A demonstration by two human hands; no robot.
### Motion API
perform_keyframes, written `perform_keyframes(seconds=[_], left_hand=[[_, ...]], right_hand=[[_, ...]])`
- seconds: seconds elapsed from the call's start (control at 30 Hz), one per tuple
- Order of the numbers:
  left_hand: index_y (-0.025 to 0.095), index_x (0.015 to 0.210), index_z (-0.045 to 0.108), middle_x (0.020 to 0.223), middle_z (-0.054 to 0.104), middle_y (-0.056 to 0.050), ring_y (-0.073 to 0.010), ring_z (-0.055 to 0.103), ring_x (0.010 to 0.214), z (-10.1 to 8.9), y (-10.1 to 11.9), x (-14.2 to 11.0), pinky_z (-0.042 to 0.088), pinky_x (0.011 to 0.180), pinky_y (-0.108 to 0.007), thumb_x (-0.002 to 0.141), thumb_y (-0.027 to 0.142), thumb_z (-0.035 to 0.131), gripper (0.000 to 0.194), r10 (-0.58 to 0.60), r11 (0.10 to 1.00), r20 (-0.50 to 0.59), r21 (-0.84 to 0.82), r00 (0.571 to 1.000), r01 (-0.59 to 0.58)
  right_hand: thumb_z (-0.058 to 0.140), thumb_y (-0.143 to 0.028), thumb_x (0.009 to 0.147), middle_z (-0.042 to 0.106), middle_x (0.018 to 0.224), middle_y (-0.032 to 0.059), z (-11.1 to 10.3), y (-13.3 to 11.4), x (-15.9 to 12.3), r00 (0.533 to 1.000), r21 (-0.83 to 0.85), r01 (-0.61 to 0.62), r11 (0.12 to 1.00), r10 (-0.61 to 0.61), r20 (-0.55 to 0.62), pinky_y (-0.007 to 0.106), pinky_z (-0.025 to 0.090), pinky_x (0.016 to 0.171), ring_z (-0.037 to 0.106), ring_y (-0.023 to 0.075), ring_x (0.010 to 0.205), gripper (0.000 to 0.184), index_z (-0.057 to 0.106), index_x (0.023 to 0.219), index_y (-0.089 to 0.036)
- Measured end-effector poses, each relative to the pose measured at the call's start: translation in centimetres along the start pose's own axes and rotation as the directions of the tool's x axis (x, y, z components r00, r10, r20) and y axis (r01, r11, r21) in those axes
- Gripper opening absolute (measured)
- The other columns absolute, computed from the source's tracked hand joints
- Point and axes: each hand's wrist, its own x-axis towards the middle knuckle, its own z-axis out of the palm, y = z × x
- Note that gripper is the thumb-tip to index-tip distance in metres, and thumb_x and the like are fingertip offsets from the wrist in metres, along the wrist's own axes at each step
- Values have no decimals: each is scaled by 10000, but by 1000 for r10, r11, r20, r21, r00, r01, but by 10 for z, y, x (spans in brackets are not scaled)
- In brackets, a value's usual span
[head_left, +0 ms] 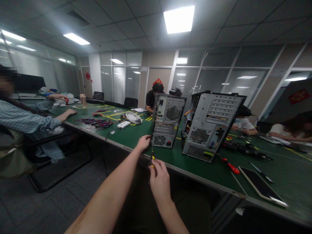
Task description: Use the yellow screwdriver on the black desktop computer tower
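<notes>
My right hand (159,174) is closed round the yellow and black handle of a screwdriver (152,155). Its thin shaft points up toward the lower left rear edge of a computer case (168,122). Whether the tip touches a screw is too small to tell. At that case's lower left side, my left hand (143,143) grips the edge, its fingertips partly hidden. The case stands upright, showing me its back panel with a round fan grille and a power supply. To its right stands a second computer case (208,125), slightly tilted in view.
A red-handled screwdriver (232,168), a phone (263,187) and black cables (246,149) lie to the right. Toward the left are bundled wires (95,123), a white adapter (123,124) and a round white fan cover (133,117). Several people sit around the green table (195,169).
</notes>
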Motion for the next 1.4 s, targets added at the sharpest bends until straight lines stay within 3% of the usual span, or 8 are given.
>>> perform_keyframes(seconds=[0.3, 0.67, 1.17, 1.4], left_hand=[[164, 1196, 693, 1107, 741, -75, -172, 675, 1022, 0, 0, 0, 472, 970, -269, 889, 161, 503, 361, -5, 1000, 9, 4, 1000, 5], [162, 1184, 697, 1121, 737, -82, -179, 671, 1035, -1, 0, 0, 467, 978, -274, 881, 153, 514, 354, -1, 1000, 4, -15, 1000, 1], [157, 1180, 699, 1158, 723, -94, -189, 659, 1062, 0, -4, 2, 457, 995, -288, 876, 171, 521, 353, 7, 1000, -4, -11, 1000, -7], [169, 1195, 695, 1109, 741, -73, -178, 665, 1053, -3, 2, -2, 465, 982, -269, 886, 176, 510, 361, -14, 1000, -3, 7, 1000, 14]], right_hand=[[539, -219, 930, 648, 992, 87, 2, 0, 2, 997, 86, -70, 994, 72, -14, 303, 534, 799, 638, 204, 904, 137, 655, 996, -188], [482, -107, 918, 637, 1136, 103, 0, 0, -1, 999, -49, 43, 998, -43, 8, 371, 510, 950, 618, 223, 1044, 349, 707, 1162, -214], [549, -216, 921, 653, 1059, 105, 6, 0, 0, 998, 44, -19, 999, 22, -64, 342, 534, 884, 642, 222, 991, 212, 694, 1073, -191], [504, -191, 943, 644, 1120, 105, 5, 1, 0, 999, 0, 26, 1000, -26, -47, 348, 525, 922, 635, 216, 1026, 302, 703, 1169, -212]])
